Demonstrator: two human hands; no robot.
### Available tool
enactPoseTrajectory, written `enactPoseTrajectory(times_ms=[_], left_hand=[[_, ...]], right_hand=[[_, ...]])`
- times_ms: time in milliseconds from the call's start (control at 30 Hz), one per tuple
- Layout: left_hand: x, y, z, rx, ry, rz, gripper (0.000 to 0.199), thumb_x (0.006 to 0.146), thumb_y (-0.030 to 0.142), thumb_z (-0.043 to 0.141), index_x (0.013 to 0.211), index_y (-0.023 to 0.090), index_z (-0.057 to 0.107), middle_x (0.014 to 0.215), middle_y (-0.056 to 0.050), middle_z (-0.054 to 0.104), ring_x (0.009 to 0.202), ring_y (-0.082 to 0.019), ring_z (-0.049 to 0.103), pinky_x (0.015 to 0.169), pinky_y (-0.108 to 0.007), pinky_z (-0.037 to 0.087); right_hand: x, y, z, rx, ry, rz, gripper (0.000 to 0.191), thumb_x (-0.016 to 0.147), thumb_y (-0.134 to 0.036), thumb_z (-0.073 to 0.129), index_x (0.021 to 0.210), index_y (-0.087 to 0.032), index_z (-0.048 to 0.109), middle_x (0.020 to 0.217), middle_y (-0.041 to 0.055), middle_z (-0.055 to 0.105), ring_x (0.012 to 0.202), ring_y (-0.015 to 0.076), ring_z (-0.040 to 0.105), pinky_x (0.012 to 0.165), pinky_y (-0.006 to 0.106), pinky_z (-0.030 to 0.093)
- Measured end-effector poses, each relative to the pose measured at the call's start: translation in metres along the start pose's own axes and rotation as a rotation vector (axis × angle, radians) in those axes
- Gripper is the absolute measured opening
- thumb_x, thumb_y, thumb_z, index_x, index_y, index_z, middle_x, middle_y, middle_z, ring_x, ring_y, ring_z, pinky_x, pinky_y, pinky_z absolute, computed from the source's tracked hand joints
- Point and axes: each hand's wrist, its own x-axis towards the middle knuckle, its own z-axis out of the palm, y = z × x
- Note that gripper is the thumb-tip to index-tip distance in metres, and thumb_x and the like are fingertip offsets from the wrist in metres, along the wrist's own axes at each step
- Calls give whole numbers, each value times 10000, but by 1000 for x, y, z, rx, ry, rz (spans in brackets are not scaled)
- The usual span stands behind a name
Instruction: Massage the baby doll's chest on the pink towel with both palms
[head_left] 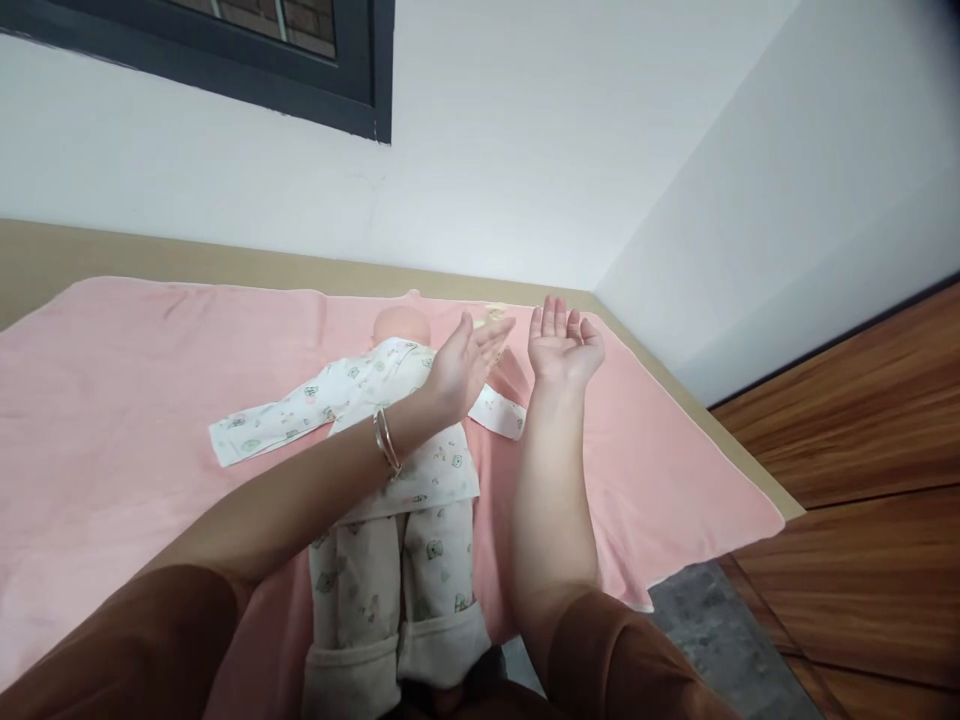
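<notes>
A doll (401,325) lies on a pink blanket (262,335), dressed in a white printed top (442,470) and matching trousers (439,560) with turned-up cuffs. Its sleeves reach out to both sides. My left hand (466,370), with silver bangles at the wrist, is over the doll's upper body near the right-hand sleeve; its fingers are stretched out and it holds nothing. To the right of the doll, my right hand (564,343) is palm up above the blanket, fingers apart and nothing in it. Something small and pale yellow (495,312) shows just behind my left hand.
The blanket covers a tan-edged table (150,255) against a white wall (487,150). A dark window frame (360,80) is at the upper left. Wooden panels (862,560) and grey floor (712,630) are at the lower right.
</notes>
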Motion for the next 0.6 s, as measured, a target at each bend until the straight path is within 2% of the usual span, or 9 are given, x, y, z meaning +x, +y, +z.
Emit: enactPoseTrajectory(times_ms=[67, 167, 300, 433, 533, 600], left_hand=[[18, -1, -2, -203, 197, -123, 770, 1005, 615, 79, 1535, 165, 411, 1616, -95, 368, 1538, -211, 263, 1265, -408, 239], [37, 1, -3, -387, 364, -247, 726, 1009, 577, 156, 1577, 153, 317, 1646, -114, 299, 1540, -186, 258, 1262, -369, 232], [48, 8, -2, -560, 420, -327, 750, 1016, 546, 174, 1605, 83, 217, 1661, -153, 237, 1545, -173, 235, 1258, -329, 211], [46, 12, -4, -707, 469, -349, 720, 1020, 531, 253, 1600, 105, 249, 1664, -138, 239, 1551, -177, 214, 1265, -346, 170], [40, 14, -13, -873, 526, -376, 665, 1024, 517, 303, 1573, 143, 326, 1638, -152, 300, 1537, -209, 267, 1226, -378, 296], [36, 18, -20, -1015, 574, -381, 613, 1026, 486, 341, 1528, 140, 407, 1586, -177, 388, 1496, -248, 364, 1157, -407, 415]], right_hand=[[1, 5, -1, -6, -38, 31, 124, 885, -227, 388, 901, -220, 511, 1072, 36, 696, 983, 119, 723, 831, 341, 624], [4, 12, -2, -17, -85, 49, 161, 910, -270, 389, 925, -208, 537, 1130, 71, 693, 1026, 121, 715, 881, 341, 608], [8, 17, -1, -118, -116, -16, 223, 928, -301, 382, 968, -209, 582, 1153, 56, 692, 1039, 110, 710, 950, 336, 575], [3, 25, 5, -418, -159, -180, 229, 897, -287, 441, 1024, -206, 614, 1192, 38, 682, 1116, 122, 689, 1091, 386, 487], [-15, 41, 13, -703, -300, -347, 253, 828, -244, 539, 1062, -183, 613, 1247, 73, 664, 1207, 170, 651, 1136, 410, 451], [-35, 53, 18, -890, -442, -455, 291, 826, -236, 547, 1105, -184, 616, 1274, 90, 658, 1242, 193, 628, 1125, 422, 471]])
